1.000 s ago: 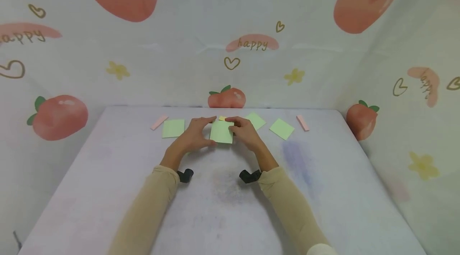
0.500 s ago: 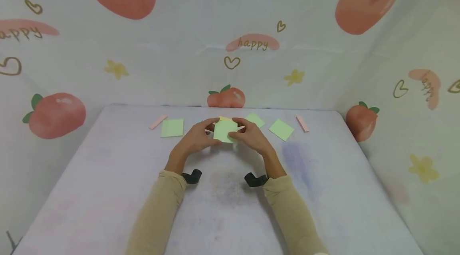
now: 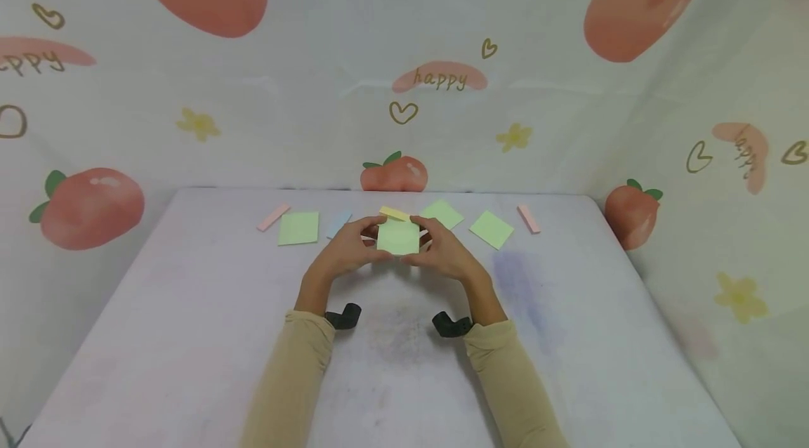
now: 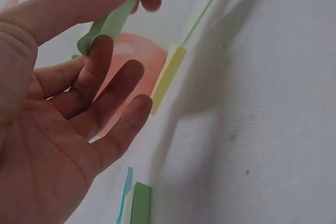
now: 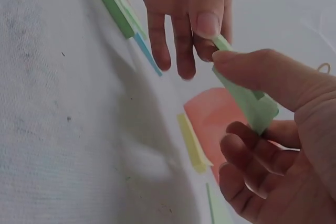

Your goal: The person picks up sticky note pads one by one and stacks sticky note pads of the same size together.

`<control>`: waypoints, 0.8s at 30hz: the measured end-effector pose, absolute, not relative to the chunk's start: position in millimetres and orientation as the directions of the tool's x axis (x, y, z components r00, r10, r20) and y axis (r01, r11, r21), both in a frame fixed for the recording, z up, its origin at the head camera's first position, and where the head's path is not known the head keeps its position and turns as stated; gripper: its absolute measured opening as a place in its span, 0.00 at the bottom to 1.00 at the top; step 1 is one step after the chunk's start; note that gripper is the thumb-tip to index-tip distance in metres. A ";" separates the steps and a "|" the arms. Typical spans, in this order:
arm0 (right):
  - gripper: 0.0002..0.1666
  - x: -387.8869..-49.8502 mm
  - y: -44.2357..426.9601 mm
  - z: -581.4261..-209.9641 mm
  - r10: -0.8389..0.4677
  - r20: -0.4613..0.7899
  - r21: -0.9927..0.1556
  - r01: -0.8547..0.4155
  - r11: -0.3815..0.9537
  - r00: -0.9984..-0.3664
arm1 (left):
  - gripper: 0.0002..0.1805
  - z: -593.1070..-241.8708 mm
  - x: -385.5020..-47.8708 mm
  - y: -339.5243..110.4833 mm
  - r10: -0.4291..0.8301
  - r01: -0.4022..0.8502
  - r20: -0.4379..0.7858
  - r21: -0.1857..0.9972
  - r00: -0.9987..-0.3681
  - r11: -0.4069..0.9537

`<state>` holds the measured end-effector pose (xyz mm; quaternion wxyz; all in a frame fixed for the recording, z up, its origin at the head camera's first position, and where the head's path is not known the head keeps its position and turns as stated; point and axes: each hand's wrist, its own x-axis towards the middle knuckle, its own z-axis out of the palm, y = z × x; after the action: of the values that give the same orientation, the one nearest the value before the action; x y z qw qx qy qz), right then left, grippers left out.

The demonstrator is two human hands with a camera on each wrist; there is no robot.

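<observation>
Left hand [image 3: 346, 249]: you pinch the green notepad [image 3: 398, 237], left side.
Right hand [image 3: 447, 253]: you pinch its right side.
Yellow strip [image 3: 394, 213]: on the table [image 3: 404, 392] beyond.

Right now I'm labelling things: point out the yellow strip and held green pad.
Yellow strip [image 3: 395, 213]: head view, middle of visible face.
Held green pad [image 3: 398, 237]: head view, middle of visible face.

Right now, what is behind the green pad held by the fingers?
In the head view, a yellow strip shows beyond the held green pad; whatever the pad covers cannot be seen.
</observation>
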<state>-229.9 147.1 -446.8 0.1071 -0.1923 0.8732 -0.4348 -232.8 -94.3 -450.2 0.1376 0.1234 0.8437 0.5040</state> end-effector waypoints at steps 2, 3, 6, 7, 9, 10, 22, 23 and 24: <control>0.49 -229.6 148.6 -448.1 -0.432 -0.008 -0.796 -0.256 0.548 -0.902 | 0.42 -450.0 -231.6 -94.6 0.345 0.066 -0.109 0.886 -0.932 0.459; 0.47 -229.5 149.0 -448.5 -0.433 0.001 -0.792 -0.265 0.550 -0.901 | 0.42 -450.1 -231.2 -94.9 0.344 0.068 -0.106 0.888 -0.933 0.456; 0.41 -228.6 149.4 -449.6 -0.427 0.018 -0.793 -0.273 0.545 -0.904 | 0.40 -449.7 -229.4 -96.5 0.350 0.070 -0.096 0.899 -0.932 0.433; 0.40 -228.4 149.4 -450.1 -0.425 0.021 -0.796 -0.273 0.541 -0.905 | 0.39 -449.8 -228.9 -97.2 0.352 0.067 -0.096 0.903 -0.931 0.425; 0.37 -228.2 149.3 -451.3 -0.421 0.024 -0.801 -0.269 0.534 -0.907 | 0.39 -450.1 -228.4 -98.4 0.357 0.066 -0.093 0.910 -0.929 0.409; 0.36 -228.0 149.4 -451.8 -0.419 0.023 -0.805 -0.265 0.531 -0.908 | 0.39 -450.5 -228.5 -99.0 0.362 0.068 -0.090 0.913 -0.928 0.402; 0.32 -228.2 153.2 -456.9 -0.430 0.008 -0.812 -0.256 0.524 -0.903 | 0.41 -455.5 -232.2 -99.8 0.386 0.083 -0.076 0.922 -0.919 0.378; 0.32 -228.2 153.6 -457.0 -0.432 0.005 -0.810 -0.257 0.528 -0.902 | 0.41 -456.0 -232.5 -99.9 0.389 0.083 -0.075 0.924 -0.918 0.374; 0.34 -228.2 153.9 -457.0 -0.430 0.003 -0.807 -0.256 0.532 -0.903 | 0.42 -455.9 -232.3 -100.0 0.388 0.080 -0.079 0.923 -0.918 0.377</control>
<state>-228.2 153.9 -457.0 0.0984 -0.1973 0.8695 -0.4419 -232.3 -100.0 -455.9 0.1427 0.1431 0.8173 0.5396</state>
